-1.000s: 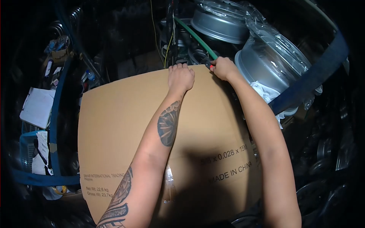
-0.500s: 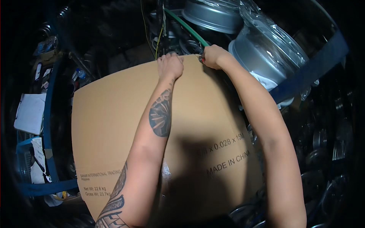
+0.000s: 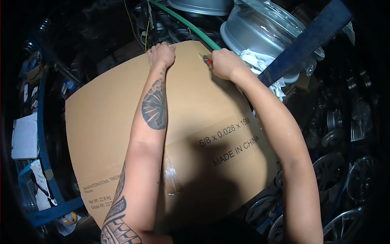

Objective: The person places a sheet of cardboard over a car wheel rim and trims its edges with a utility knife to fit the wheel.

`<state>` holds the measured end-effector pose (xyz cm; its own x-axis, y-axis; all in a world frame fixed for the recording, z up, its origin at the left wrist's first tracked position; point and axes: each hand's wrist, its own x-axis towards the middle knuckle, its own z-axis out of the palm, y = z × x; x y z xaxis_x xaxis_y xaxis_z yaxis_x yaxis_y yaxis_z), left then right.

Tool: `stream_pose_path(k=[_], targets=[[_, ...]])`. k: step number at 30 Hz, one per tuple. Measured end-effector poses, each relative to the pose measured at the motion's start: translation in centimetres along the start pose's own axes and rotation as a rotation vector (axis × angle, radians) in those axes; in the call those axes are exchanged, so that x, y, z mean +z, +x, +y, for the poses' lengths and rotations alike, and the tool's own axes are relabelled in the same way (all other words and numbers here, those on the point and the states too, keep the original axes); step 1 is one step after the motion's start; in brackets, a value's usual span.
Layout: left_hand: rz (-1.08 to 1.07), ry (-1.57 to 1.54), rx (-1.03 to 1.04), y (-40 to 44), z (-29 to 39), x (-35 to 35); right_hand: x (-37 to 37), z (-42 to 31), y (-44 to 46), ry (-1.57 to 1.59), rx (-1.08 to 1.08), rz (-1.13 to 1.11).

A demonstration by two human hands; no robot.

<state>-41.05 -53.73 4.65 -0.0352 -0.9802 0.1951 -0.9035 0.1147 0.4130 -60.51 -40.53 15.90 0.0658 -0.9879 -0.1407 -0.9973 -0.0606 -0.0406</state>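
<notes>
A large sheet of brown cardboard (image 3: pixel 109 118) with black print and a strip of clear tape fills the middle of the view. My left hand (image 3: pixel 161 55) grips its far edge, the fingers curled over the rim. To the right of it, my right hand (image 3: pixel 226 64) is closed around a utility knife (image 3: pixel 208 62), of which a dark and red front part shows. The knife's tip meets the cardboard near its far right corner. Most of the knife's handle is hidden inside my fist.
Silver wheel rims (image 3: pixel 260 30), partly in clear plastic, stand at the upper right behind a blue metal bar (image 3: pixel 308 40). A green hose (image 3: pixel 189 24) runs past the far edge. On the left, a blue shelf frame (image 3: pixel 44 142) holds white papers (image 3: pixel 25 136). More rims lie lower right.
My right hand has drawn the knife from the far edge a little way into the cardboard, toward me. The left hand keeps its hold on the edge. The view has shifted slightly.
</notes>
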Motion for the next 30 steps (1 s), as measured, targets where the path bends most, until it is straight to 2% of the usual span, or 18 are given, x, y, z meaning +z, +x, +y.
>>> stream_pose_path(k=[8, 20, 30], targets=[[-0.026, -0.027, 0.0, 0.1, 0.7, 0.1, 0.2, -0.1, -5.7, 0.007, -0.008, 0.08], [-0.037, 0.021, -0.013, 0.7, 0.3, 0.3, 1.5, 1.3, -16.8, -0.008, 0.028, 0.083], [-0.058, 0.043, -0.03, 1.8, -0.3, 1.0, -1.0, 1.1, -33.4, -0.033, 0.113, -0.114]])
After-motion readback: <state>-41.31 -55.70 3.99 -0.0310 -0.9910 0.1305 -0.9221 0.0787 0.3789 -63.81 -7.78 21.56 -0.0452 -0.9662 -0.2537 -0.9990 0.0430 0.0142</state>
